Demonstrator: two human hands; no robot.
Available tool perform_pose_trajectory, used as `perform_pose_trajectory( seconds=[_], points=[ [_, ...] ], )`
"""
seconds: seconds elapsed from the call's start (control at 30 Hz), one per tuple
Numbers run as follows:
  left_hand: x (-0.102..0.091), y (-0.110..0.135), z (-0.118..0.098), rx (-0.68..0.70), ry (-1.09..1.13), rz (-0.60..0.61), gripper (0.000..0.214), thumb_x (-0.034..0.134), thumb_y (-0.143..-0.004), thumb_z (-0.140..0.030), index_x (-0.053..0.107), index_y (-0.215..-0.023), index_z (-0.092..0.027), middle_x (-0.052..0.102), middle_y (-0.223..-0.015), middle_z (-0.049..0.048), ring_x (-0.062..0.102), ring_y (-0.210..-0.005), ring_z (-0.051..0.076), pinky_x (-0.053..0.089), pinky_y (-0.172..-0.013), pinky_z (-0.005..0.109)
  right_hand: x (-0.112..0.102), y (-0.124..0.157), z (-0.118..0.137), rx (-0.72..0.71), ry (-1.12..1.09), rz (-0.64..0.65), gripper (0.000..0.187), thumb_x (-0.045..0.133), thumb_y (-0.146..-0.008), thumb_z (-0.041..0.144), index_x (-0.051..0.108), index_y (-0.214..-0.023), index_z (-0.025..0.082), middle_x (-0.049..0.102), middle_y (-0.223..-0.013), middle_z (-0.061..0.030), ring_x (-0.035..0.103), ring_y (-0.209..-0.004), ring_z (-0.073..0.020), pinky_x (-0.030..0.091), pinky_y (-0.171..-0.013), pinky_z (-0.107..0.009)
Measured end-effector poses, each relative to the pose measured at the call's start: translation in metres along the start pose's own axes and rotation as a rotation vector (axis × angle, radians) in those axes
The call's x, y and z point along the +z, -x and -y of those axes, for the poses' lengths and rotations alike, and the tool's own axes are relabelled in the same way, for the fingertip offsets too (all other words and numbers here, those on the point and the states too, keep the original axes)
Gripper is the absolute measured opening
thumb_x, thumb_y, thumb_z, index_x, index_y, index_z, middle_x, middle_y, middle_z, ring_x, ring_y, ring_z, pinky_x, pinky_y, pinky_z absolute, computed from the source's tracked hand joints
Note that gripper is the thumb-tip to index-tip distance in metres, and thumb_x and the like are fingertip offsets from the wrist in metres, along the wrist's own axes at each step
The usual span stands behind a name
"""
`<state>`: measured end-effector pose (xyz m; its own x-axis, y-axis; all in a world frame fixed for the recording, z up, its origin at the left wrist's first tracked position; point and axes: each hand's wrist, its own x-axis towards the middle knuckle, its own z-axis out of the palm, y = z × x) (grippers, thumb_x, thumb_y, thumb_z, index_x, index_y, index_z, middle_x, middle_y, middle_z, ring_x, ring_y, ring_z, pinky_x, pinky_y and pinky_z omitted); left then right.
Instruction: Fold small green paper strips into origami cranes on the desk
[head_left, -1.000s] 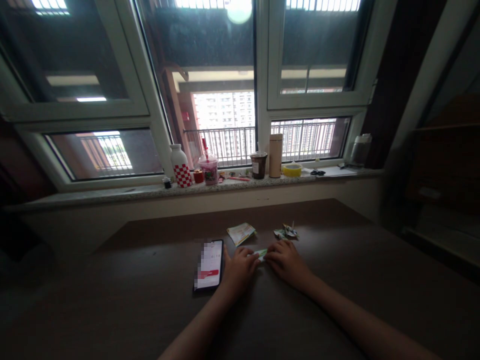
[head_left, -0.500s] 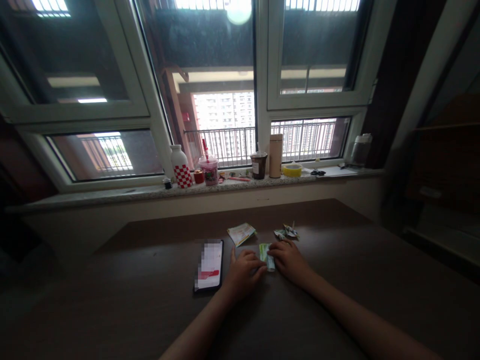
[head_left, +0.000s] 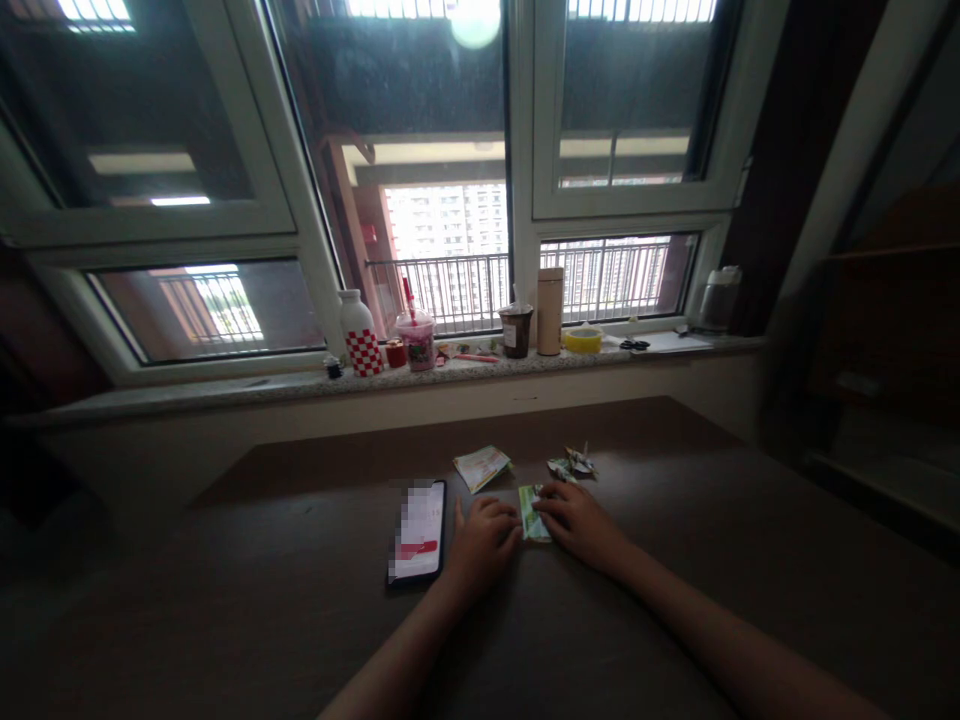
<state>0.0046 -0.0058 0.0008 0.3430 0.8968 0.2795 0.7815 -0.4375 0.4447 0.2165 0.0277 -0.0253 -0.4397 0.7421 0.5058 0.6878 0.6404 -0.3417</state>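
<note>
Holding: both hands met over a small green-and-white folded paper (head_left: 532, 512) on the dark brown table (head_left: 675, 600).
Left hand (head_left: 484, 540): was curled, its fingertips closed on the folded paper's left edge.
Right hand (head_left: 581, 522): had its fingers pinched on the folded paper's right edge.
Folded paper: lay low on the table between the two hands, near the table's middle.
Phone (head_left: 418, 530): lay screen up and lit, just beside the left hand on its outer side.
Other papers: a printed slip (head_left: 481, 466) lay beyond the hands, and a crumpled piece (head_left: 571, 464) lay near it to the right.
Windowsill (head_left: 225, 385): carried a red-checked white bottle (head_left: 358, 332), a pink drink cup (head_left: 417, 338) with a straw, a dark cup (head_left: 517, 330), a tan flask (head_left: 550, 310) and a yellow tape roll (head_left: 583, 339).
</note>
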Motion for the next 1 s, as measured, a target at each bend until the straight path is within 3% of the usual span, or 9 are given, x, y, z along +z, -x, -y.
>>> perform_pose_trajectory(
  seconds=[0.3, 0.73, 1.0],
  points=[
    [0.0026, -0.0011, 0.0034, 0.012, -0.030, -0.005, 0.019, 0.056, -0.090, -0.030, 0.075, -0.095, -0.032, 0.070, -0.118, -0.0004, 0.052, -0.122, 0.027, 0.008, -0.111, 0.073, 0.0016, 0.0014, 0.0012, 0.040, -0.022, -0.019, 0.024, 0.058, -0.086, 0.020, 0.073, -0.105, 0.020, 0.063, -0.122, -0.0123, 0.059, -0.112, -0.0254, 0.047, -0.101, -0.043],
    [0.0005, -0.0025, -0.0002, 0.019, -0.025, -0.019, 0.018, 0.059, -0.088, -0.031, 0.075, -0.094, -0.032, 0.069, -0.118, 0.0014, 0.053, -0.121, 0.027, 0.006, -0.111, 0.073, 0.0021, -0.0013, 0.0022, -0.038, 0.001, -0.006, 0.024, 0.055, -0.089, 0.020, 0.072, -0.106, 0.020, 0.068, -0.115, -0.0104, 0.059, -0.112, -0.0239, 0.046, -0.102, -0.042],
    [0.0014, -0.0013, -0.0006, -0.020, 0.005, -0.018, 0.017, 0.061, -0.086, -0.031, 0.076, -0.094, -0.030, 0.067, -0.123, 0.0048, 0.053, -0.122, 0.028, 0.009, -0.110, 0.074, 0.0086, -0.0010, -0.0034, -0.076, 0.002, 0.040, 0.029, 0.048, -0.093, 0.019, 0.067, -0.115, 0.020, 0.062, -0.127, -0.0116, 0.058, -0.118, -0.0229, 0.045, -0.105, -0.042]
  ],
)
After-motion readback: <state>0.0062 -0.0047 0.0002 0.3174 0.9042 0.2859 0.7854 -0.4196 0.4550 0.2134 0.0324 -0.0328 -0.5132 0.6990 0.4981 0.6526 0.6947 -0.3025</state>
